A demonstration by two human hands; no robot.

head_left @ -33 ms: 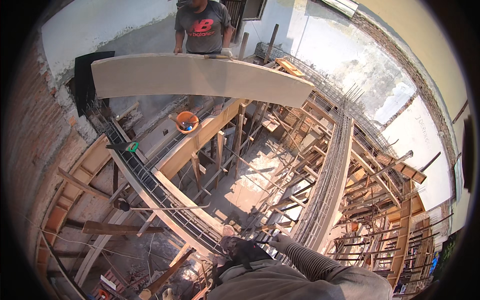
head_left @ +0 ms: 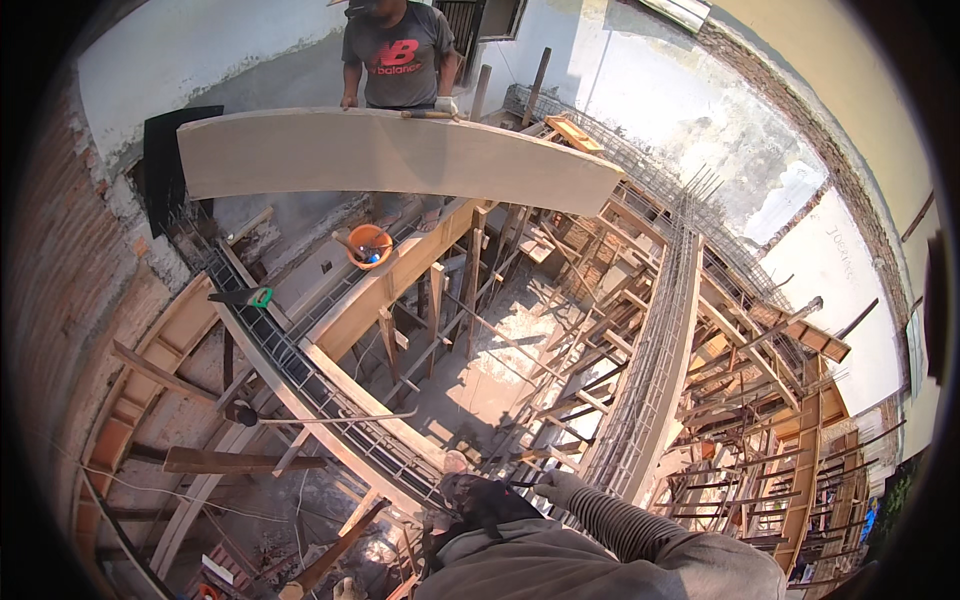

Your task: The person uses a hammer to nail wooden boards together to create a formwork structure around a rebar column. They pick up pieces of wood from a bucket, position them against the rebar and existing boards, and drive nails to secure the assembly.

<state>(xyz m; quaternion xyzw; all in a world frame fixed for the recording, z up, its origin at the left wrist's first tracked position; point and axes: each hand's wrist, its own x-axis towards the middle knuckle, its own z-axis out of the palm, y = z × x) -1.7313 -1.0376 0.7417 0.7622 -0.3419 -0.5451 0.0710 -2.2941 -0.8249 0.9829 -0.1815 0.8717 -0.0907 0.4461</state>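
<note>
My right hand [head_left: 560,487], in a grey glove with a ribbed sleeve, is closed on the near end of a long rebar cage [head_left: 655,360] that runs away to the upper right. A dark shape [head_left: 482,500] just left of it, above my grey clothing, could be my left hand, but I cannot tell. I am high up, looking down on wooden beam formwork [head_left: 395,290]. At the far side another person [head_left: 400,55] stands holding a long pale plank [head_left: 390,150] on edge with gloved hands.
An orange bucket [head_left: 368,245] sits on the formwork below the plank. A hand saw with a green handle [head_left: 245,297] lies on a second rebar cage [head_left: 300,375] at left. Many timber props [head_left: 560,350] stand over the ground far below. A brick wall [head_left: 70,270] is at left.
</note>
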